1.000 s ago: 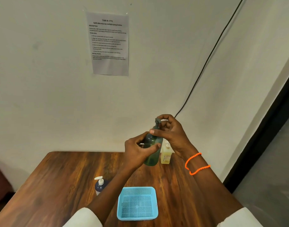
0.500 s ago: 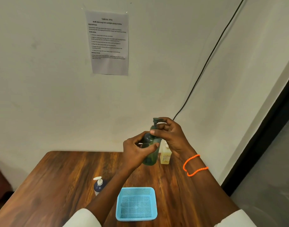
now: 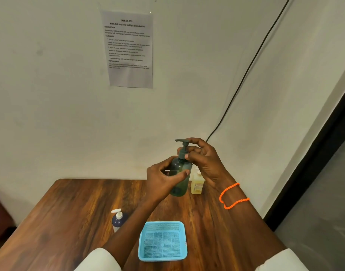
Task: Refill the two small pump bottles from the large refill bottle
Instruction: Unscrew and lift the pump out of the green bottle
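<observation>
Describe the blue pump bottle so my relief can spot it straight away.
Start at the wooden table and find the light blue basket near its front edge. The blue bottle stands upright just left of that basket, partly behind the left forearm. It alone has a dark blue body with a white pump; the green bottle is held in both hands, and the yellow bottle stands by the wall.

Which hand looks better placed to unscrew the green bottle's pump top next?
The right hand: its fingers already pinch the pump collar, while the left hand grips the translucent green pump bottle body.
</observation>
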